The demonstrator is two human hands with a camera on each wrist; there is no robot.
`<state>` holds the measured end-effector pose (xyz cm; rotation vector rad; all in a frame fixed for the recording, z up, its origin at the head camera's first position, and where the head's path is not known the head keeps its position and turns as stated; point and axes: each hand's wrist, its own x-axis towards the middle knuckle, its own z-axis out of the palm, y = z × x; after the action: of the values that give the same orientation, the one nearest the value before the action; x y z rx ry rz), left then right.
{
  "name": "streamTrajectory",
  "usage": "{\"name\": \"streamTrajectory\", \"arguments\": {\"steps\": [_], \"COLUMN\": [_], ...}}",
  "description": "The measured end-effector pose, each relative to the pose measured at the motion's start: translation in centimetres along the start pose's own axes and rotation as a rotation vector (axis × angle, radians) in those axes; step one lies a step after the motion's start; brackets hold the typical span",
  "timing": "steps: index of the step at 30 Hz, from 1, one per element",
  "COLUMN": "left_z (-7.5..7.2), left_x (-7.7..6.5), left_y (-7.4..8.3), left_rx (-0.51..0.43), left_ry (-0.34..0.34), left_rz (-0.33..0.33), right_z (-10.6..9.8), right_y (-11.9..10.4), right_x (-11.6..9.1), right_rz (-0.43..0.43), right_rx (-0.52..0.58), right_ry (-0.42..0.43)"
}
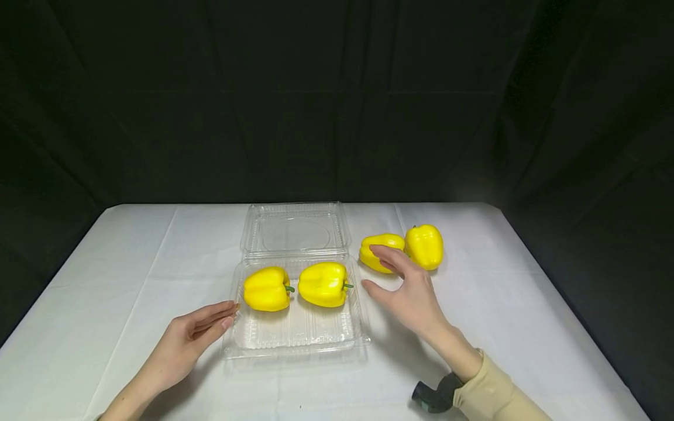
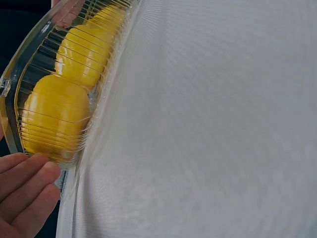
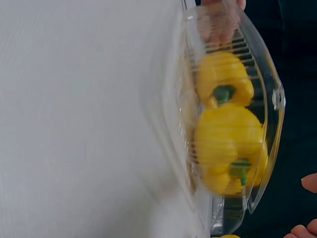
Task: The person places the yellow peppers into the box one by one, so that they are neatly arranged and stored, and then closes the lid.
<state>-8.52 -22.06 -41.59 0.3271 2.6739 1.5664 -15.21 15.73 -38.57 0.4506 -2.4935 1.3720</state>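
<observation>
Two yellow bell peppers, the left one and the right one, lie side by side in the base of an opened clear plastic clamshell container. At the container's left side is my left hand, its straight fingers right at the outer wall. My right hand hovers right of the container, thumb and fingers spread apart with nothing between them. Its fingertips overlap a third yellow bell pepper in the head view. Another yellow bell pepper sits beside that one, its stem pointing away.
The container's clear lid lies folded back toward the table's far edge. White cloth covers the table, and a black curtain hangs behind it. A black strap-like piece shows beneath the right sleeve.
</observation>
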Motion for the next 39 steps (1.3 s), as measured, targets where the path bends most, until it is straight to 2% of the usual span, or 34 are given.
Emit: {"name": "streamTrajectory", "arguments": {"steps": [12,20,25,39], "left_z": [0.0,0.0,0.0,0.0], "left_x": [-0.1,-0.1,0.0,0.0], "left_y": [0.0,0.0,-0.1,-0.1], "left_rx": [-0.003,-0.003,-0.004,0.001], "left_ry": [-0.002,0.002,0.003,0.002], "left_rz": [-0.014,-0.012,-0.001,0.001], "right_z": [-0.8,-1.3,-1.4,-1.4], "right_y": [1.3,2.6,3.3,4.7], "right_x": [0.9,1.5,1.8,2.2], "right_rz": [0.043,0.124,0.142,0.211], "right_rx": [-0.080,-0.126,-0.130,-0.117], "right_ry": [0.086,0.124,0.143,0.114]}}
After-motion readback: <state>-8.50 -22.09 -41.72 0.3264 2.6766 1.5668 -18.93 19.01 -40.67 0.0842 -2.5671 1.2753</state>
